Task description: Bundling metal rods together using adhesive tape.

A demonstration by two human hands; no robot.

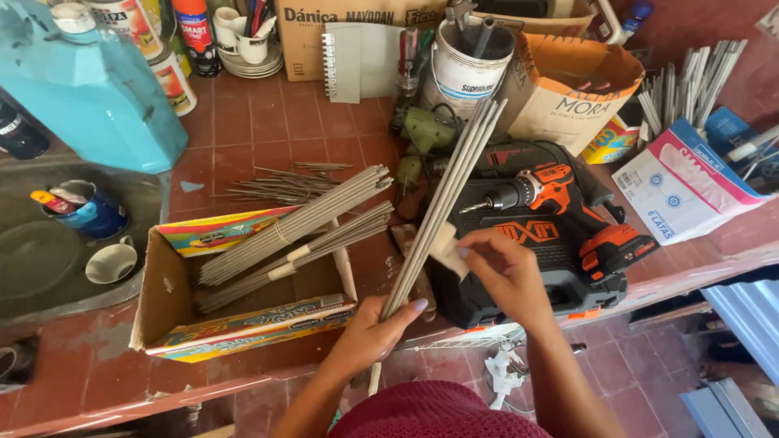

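Hands [373, 332] gripping one rod bundle [442, 203], two bundles [300, 235] boxed

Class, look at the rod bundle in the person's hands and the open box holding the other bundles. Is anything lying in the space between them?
Nothing visible does. The left hand grips the rod bundle just right of the box, whose top is open. The right hand holds a small pale piece against the rods, on the side away from the box.
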